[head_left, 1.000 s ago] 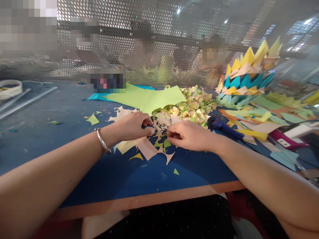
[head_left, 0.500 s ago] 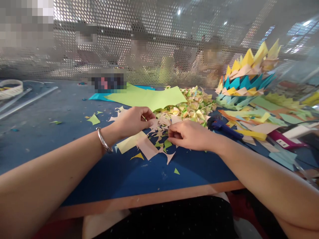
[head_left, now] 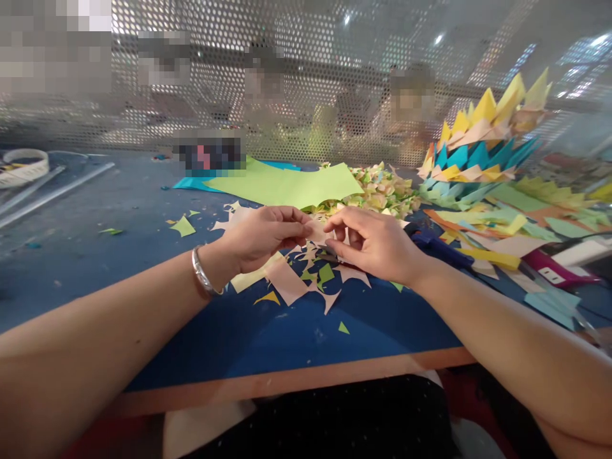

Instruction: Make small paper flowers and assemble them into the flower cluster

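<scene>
Over the paper scraps, my left hand [head_left: 268,236] pinches a small pale pink paper piece [head_left: 316,232] between thumb and fingers. My right hand [head_left: 370,242] is just right of it, fingers curled and thumb apart from the index finger, with nothing clearly held; its fingertips are close to the pink piece. Beneath both hands lie cut scraps in pink and green, among them a pink rectangle [head_left: 287,280]. A heap of small folded paper pieces [head_left: 382,188] sits behind my right hand.
A large light green sheet [head_left: 287,185] lies behind the hands. At right stand a layered pointed paper model [head_left: 478,162], paper strips, a dark blue tool [head_left: 440,247] and a magenta power strip [head_left: 557,271]. A white tape roll [head_left: 23,169] is far left.
My left hand has moved slightly right with its fingers now pinching a pink piece. My right hand has risen a little and its fingers have opened more. A pink scrap shows below it.
</scene>
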Demonstrator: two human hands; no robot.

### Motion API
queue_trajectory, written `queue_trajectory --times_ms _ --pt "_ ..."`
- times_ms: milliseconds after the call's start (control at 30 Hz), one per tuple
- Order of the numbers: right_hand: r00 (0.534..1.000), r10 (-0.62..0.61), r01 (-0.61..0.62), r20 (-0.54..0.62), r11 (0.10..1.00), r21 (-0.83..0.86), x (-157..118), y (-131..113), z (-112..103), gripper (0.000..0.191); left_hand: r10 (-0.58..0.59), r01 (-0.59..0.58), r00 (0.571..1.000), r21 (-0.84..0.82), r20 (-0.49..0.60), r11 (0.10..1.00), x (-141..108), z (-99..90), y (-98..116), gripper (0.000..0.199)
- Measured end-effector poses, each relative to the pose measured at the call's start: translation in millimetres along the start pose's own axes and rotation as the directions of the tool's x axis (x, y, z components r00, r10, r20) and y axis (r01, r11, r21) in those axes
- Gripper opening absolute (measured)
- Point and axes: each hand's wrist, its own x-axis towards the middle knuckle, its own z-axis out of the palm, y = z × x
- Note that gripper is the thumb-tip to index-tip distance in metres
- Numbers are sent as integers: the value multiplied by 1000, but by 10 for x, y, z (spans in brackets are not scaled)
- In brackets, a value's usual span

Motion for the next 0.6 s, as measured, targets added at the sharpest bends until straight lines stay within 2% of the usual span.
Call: queue_trajectory --times_ms 133,233,400,600 --pt "998 -67 67 -2 998 -18 3 9 4 5 -29 30 999 -25 20 999 -19 33 12 14" --pt "994 -105 105 -4 994 -2 0 2 -2 7 -11 11 999 10 32 1000 -20 59 -6 11" --pt "997 -79 79 -10 997 18 0 -6 -9 9 73 -82 994 115 83 990 -32 110 -33 9" --pt "998 -66 66 -2 997 40 -3 7 -7 7 92 -103 992 149 84 983 -61 142 -5 19"
